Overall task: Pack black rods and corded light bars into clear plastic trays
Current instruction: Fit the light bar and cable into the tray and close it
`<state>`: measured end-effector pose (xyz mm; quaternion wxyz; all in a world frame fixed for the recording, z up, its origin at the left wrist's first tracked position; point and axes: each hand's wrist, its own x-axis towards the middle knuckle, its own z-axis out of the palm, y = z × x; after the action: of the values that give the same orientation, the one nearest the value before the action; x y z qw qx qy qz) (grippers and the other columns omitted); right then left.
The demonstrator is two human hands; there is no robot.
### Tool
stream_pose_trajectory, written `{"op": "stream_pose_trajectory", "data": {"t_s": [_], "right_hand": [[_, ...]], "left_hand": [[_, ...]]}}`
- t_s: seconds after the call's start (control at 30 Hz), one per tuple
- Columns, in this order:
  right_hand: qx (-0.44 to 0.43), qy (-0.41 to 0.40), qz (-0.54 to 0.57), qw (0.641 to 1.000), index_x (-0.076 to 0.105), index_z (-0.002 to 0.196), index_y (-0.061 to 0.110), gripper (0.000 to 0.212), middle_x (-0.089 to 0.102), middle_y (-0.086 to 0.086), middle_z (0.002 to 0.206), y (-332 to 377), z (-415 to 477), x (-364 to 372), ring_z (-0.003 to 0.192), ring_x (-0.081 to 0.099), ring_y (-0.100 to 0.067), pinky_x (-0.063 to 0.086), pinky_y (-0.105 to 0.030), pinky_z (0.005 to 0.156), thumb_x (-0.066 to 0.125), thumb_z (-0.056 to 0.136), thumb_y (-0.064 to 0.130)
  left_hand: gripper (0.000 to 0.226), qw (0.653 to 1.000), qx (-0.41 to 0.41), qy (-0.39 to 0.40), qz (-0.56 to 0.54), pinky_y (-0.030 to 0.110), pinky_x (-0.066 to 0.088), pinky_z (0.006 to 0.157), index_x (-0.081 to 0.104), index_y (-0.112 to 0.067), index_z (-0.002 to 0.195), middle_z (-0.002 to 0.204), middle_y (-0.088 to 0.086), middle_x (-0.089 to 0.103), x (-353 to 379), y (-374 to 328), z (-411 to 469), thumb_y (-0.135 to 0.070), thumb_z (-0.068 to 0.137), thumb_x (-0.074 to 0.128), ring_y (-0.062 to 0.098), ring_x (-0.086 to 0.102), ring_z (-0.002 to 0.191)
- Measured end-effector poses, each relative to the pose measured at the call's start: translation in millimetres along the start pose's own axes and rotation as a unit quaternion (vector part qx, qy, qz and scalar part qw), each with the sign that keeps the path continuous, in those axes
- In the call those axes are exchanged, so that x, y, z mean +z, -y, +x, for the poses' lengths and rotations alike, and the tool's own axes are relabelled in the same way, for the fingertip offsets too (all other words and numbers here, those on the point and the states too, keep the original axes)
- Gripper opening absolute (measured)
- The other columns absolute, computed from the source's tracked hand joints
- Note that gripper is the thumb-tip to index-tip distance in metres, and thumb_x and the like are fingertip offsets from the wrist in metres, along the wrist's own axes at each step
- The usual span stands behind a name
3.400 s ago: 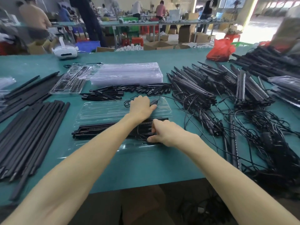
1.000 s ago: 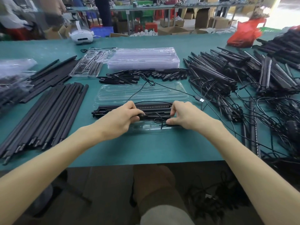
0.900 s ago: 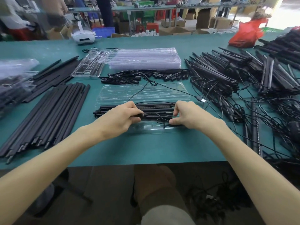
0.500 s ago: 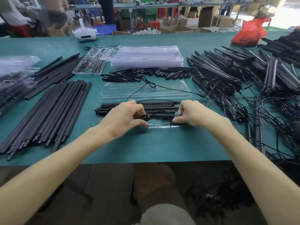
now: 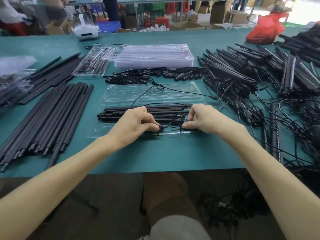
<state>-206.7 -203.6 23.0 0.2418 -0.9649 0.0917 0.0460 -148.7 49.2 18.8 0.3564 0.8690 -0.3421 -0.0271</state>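
— What are the fingers doing?

— The left hand (image 5: 133, 123) has its thumb and forefinger closed in a pinch on a small black plug (image 5: 160, 127) at the end of a thin black cord (image 5: 187, 92). Just beside it, the right hand (image 5: 206, 120) pinches the same cord, with the thumb tip pressed low and the other fingers curled. What exactly sits under that thumb is hard to make out.

— And right beneath them?

— A clear moulded plastic tray (image 5: 102, 130) lies opened flat on the green table (image 5: 173, 153), and both pinches sit over its near half. Just past the fingertips, inside that half, a few slim black rods (image 5: 110, 116) lie side by side with a long black light bar (image 5: 164, 108) that has a row of small dots. The cord loops between the two hands, then runs away across the tray's far half.

— Further out?

— Well to the left of the left hand lies a broad row of long black rods (image 5: 52, 118). To the right of the right hand is a tangled heap of corded light bars (image 5: 242, 75). Beyond the tray lie short black tubes (image 5: 155, 75), then a stack of clear empty trays (image 5: 152, 56) with one filled clear tray (image 5: 93, 64) beside it. Farthest off are a white headset (image 5: 84, 32) and a red plastic bag (image 5: 265, 30).
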Motion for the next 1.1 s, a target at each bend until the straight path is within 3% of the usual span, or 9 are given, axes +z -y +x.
{"op": "stream_pose_trajectory", "data": {"t_s": [0.23, 0.47, 0.7, 0.8, 0.97, 1.1], "right_hand": [[0.002, 0.005, 0.005, 1.000, 0.057, 0.086, 0.022, 0.033, 0.065, -0.001, 0.089, 1.3, -1.7, -0.3, 0.088, 0.061, -0.023, 0.044, -0.033, 0.070, 0.079, 0.082, 0.045], [0.002, 0.004, 0.007, 1.000, 0.055, 0.086, 0.023, 0.032, 0.064, -0.002, 0.089, 4.1, -5.8, -1.1, 0.087, 0.060, -0.024, 0.042, -0.033, 0.068, 0.078, 0.083, 0.045], [0.000, 0.002, 0.006, 1.000, 0.055, 0.085, 0.023, 0.032, 0.063, -0.001, 0.087, 4.8, -8.0, -1.1, 0.086, 0.060, -0.023, 0.041, -0.033, 0.067, 0.077, 0.084, 0.045], [-0.002, -0.001, 0.003, 1.000, 0.054, 0.084, 0.024, 0.031, 0.063, 0.000, 0.087, 4.2, -8.4, -0.1, 0.085, 0.060, -0.022, 0.042, -0.034, 0.068, 0.077, 0.084, 0.046], [0.001, -0.003, -0.010, 1.000, 0.053, 0.083, 0.025, 0.030, 0.061, 0.003, 0.084, 5.3, -8.2, 0.8, 0.083, 0.060, -0.021, 0.042, -0.034, 0.068, 0.076, 0.085, 0.046], [0.003, 0.003, -0.012, 1.000, 0.054, 0.084, 0.025, 0.030, 0.062, 0.002, 0.085, 6.7, -8.6, -0.5, 0.085, 0.060, -0.022, 0.045, -0.034, 0.071, 0.076, 0.085, 0.045]], "left_hand": [[0.018, 0.997, -0.042, 0.059, 0.035, 0.013, 0.039, 0.063, 0.069, -0.027, 0.079, 0.086, -0.006, 0.063, -0.4, -5.5, 9.6, -0.035, 0.078, 0.085, 0.002, 0.056, 0.075], [0.024, 0.988, -0.115, 0.100, -0.013, 0.016, 0.044, 0.061, 0.070, -0.021, 0.083, 0.069, -0.010, 0.063, -3.8, -7.7, 15.2, -0.034, 0.075, 0.088, -0.006, 0.053, 0.055], [0.025, 0.984, -0.127, 0.126, 0.014, 0.011, 0.039, 0.053, 0.072, -0.021, 0.076, 0.055, -0.019, 0.065, -10.5, -9.6, 23.7, -0.034, 0.070, 0.092, -0.007, 0.057, 0.053], [0.024, 0.982, -0.130, 0.131, 0.031, 0.018, 0.042, 0.059, 0.072, -0.022, 0.073, 0.061, -0.015, 0.069, -11.1, -13.3, 27.2, -0.033, 0.068, 0.092, -0.004, 0.062, 0.060], [0.023, 0.970, -0.180, 0.162, 0.031, 0.021, 0.039, 0.053, 0.073, -0.026, 0.061, 0.062, -0.012, 0.070, -16.3, -19.8, 33.4, -0.036, 0.064, 0.094, 0.005, 0.058, 0.062], [0.022, 0.950, -0.188, 0.226, 0.106, 0.024, 0.046, 0.059, 0.072, -0.023, 0.068, 0.082, 0.010, 0.075, -18.7, -33.4, 45.8, -0.034, 0.069, 0.092, 0.019, 0.057, 0.063]]}}
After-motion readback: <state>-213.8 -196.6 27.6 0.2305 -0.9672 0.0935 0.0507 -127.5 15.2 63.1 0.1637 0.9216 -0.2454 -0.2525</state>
